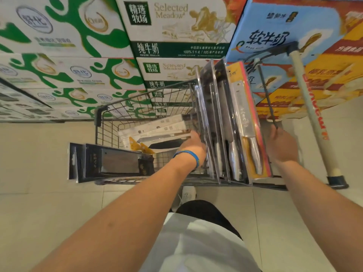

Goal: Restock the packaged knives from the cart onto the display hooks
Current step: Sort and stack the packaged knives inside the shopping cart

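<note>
Down in the aisle in front of me it's mostly a wall of milk cartons [82,48] at the far side, green and white on the left, blue [275,40] and orange ones on the right. The middle boxes read "Selected Meadow" and "100%", the rest is Chinese print I can only half make out.

Near me is the wire cart [137,114], and that's where the knives are. A row of packs stands on edge along its right side [235,124], more lie flat in the far part [157,126], and a dark cleaver pack [115,161] leans at the near left corner.

My left hand [193,148] is in the basket, fingers curled against the left face of the standing row; I honestly can't tell if it's closed on a pack or just pressed on it. My right hand [281,146] is closed around a thin dark rod [268,103] on the cart's right side, beside the pale handle bar [308,114] with red lettering too blurry to read.

Handling guess: stiff card with slick plastic fronts, bottom-heavy from the steel, so they'll want to slide and fan out. I'd pinch a pack by the card edge up near the hang hole, not across the blister.

No display hooks in sight.
</note>
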A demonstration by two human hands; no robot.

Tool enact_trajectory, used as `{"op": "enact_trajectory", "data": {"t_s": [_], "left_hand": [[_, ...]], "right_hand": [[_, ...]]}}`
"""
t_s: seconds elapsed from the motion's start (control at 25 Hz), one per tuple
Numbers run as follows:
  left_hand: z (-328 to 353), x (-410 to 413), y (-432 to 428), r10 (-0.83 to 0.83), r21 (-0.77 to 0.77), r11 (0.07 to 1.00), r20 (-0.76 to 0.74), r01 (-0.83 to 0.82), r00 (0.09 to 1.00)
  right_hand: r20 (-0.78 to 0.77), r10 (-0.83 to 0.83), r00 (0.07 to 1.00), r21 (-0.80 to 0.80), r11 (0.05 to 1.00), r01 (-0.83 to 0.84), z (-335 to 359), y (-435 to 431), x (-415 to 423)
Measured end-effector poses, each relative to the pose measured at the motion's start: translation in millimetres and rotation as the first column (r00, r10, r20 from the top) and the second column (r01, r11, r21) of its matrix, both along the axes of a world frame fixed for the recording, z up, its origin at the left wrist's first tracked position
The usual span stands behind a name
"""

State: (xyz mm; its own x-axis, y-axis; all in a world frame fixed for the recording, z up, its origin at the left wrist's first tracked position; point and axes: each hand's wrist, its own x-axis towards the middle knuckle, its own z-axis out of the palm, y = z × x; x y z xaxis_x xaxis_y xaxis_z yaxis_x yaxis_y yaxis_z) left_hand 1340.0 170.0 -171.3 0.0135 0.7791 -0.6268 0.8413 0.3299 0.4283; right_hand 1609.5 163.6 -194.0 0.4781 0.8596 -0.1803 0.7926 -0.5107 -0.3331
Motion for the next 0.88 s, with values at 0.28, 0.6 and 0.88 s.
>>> {"op": "enact_trajectory", "data": {"t_s": [0.28, 0.6, 0.88], "left_hand": [[-6.7, -53.5, -9.3, -0.057, -0.143, 0.984, 0.301, 0.105, 0.952], [-99.8, -227.8, -55.5, -0.304, -0.182, 0.939, -0.044, 0.291, 0.952], [-139.6, -249.4, -68.4, -0.368, -0.138, 0.922, -0.031, 0.361, 0.929]], "right_hand": [[-0.003, -0.048, 0.999, 0.382, 0.923, 0.046, 53.9, -12.9, -82.9], [-0.377, 0.57, 0.73, -0.041, 0.777, -0.628, 9.4, -41.3, -317.7], [-0.239, 0.449, 0.861, -0.566, 0.656, -0.499, -149.4, 9.0, -337.6]]}}
